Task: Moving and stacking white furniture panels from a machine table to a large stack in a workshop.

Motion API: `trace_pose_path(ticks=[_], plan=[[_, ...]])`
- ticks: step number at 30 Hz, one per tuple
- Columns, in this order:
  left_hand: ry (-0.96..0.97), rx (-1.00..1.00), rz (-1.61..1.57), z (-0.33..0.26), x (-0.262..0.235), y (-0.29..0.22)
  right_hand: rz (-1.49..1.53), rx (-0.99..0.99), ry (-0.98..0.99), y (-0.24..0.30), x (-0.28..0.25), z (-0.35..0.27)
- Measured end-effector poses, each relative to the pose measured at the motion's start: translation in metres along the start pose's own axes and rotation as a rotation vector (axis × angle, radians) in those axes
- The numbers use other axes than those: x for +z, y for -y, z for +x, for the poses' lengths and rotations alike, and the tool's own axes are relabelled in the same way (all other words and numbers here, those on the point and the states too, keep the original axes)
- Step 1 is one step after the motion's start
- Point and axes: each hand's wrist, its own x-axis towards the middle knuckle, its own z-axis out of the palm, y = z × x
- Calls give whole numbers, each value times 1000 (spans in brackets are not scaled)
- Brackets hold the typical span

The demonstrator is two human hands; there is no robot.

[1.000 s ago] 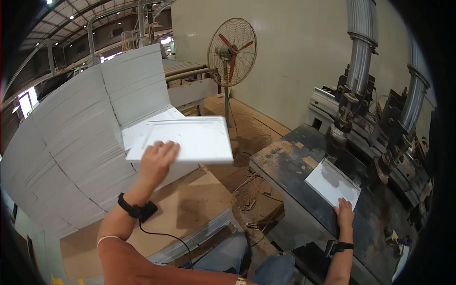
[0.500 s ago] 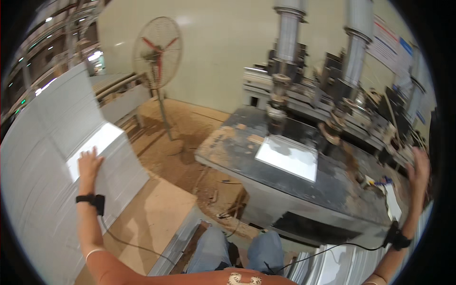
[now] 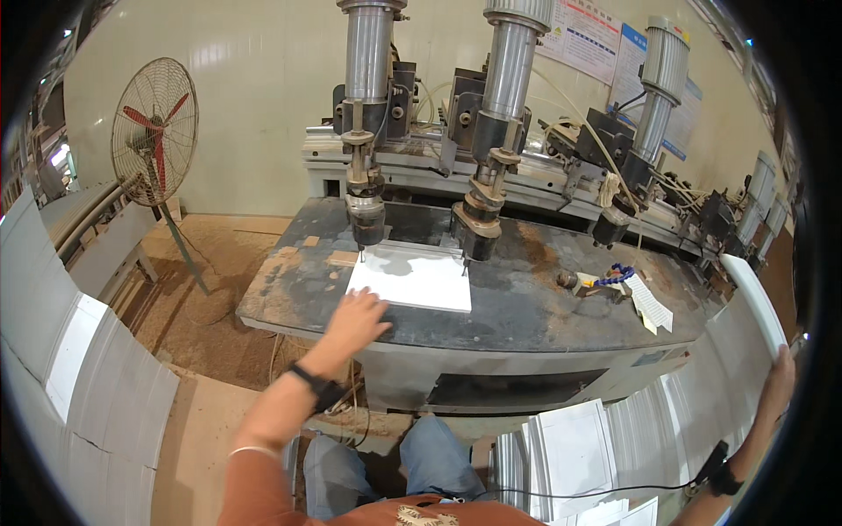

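A white rectangular panel (image 3: 412, 278) lies flat on the dark machine table (image 3: 526, 298), under two drill heads (image 3: 367, 210). My left hand (image 3: 355, 320) rests at the panel's near left edge, fingers spread and touching it. At the far right, my right hand (image 3: 779, 379) grips the lower edge of another white panel (image 3: 754, 302), held up on edge beside the stacks.
Three vertical drill columns (image 3: 500, 96) stand behind the table. Small tools and papers (image 3: 636, 298) lie on its right part. White panel stacks sit at left (image 3: 79, 386) and lower right (image 3: 596, 447). A pedestal fan (image 3: 156, 131) stands on the sawdust floor at left.
My left hand left the stack on the left and came to the panel on the machine table. My right hand now holds a panel at the far right. The view swung right.
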Motion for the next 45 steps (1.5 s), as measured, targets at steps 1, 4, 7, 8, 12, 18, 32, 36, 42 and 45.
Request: trace_pose_path(ticks=[1,4,7,8,12,18,32,36,42,45], plan=[[16,-32,-65,26,19,-15,34,53,23,29,-5,-7],[-31,-220,-70,60,57,-50,104,-258,-76,139,-22,-22],[-1,-269,-91,54,65,-69,370,-488,-124,259,-11,-30],[-14,-252,-99,43,63,-73,539,-518,-84,299,0,-38],[-41,3,-176,-40,19,-75,991,-668,196,441,46,-89],[-25,221,56,-179,-116,-46,904,-682,367,577,104,-174],[-21,-490,951,-291,-348,55,952,-688,808,701,113,-159],[29,-857,1025,-326,-353,123,1056,-687,650,677,101,-134],[134,-1129,1070,-369,-348,178,1166,-773,129,536,108,-22],[88,-1173,1024,-372,-350,184,840,-515,53,390,96,49]])
